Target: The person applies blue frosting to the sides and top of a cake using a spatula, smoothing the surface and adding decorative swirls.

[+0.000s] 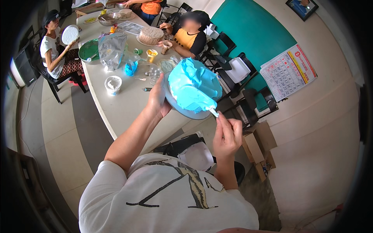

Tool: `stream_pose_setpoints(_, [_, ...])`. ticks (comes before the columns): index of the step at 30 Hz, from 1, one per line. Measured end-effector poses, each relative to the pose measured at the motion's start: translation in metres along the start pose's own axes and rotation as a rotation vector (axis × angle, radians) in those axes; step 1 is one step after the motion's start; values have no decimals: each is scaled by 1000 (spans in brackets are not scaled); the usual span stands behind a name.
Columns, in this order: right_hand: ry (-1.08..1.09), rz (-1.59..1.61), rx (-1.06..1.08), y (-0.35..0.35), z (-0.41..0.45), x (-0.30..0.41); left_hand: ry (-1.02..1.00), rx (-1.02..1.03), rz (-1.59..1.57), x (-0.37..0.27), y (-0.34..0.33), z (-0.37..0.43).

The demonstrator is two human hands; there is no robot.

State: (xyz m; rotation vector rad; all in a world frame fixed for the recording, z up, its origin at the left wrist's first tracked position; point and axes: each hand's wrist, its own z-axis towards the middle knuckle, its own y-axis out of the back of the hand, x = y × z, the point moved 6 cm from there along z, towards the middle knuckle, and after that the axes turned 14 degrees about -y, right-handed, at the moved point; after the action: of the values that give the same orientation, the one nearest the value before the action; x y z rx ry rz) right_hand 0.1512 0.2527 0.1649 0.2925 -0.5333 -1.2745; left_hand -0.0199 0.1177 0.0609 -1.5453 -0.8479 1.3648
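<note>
A round cake form covered in bright blue icing [193, 83] stands tilted on a pale round board [186, 112]. My left hand [158, 97] holds the board from its left side and from below. Between the thumb and fingers of my right hand [228, 134] is the end of a small white spatula [214, 112], whose blade lies against the icing at the lower right and is hidden by blue icing. The icing is thick and uneven, with folds on top and a little white showing at the left.
On the cream table [116, 113] are a tub of white icing [113, 85], a clear plastic bag [112, 51], a green bowl [90, 52] and a yellow-filled cup [151, 54]. Several people are around the table. Chairs and an opened cardboard box [258, 145] stand to the right.
</note>
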Motion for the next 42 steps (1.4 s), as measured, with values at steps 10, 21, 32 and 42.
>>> stream_pose_setpoints(10, [2, 23, -33, 3, -9, 5, -38, -5, -6, -2, 5, 2])
stream_pose_setpoints(21, [-6, 15, 71, -7, -20, 3, -16, -6, -57, -4, -1, 0])
stream_pose_setpoints(32, [24, -10, 26, -7, -13, 2, -10, 23, -63, -1, 5, 2])
stream_pose_setpoints(42, [27, 14, -73, 5, -2, 11, -194, -35, -19, -4, 2, -11])
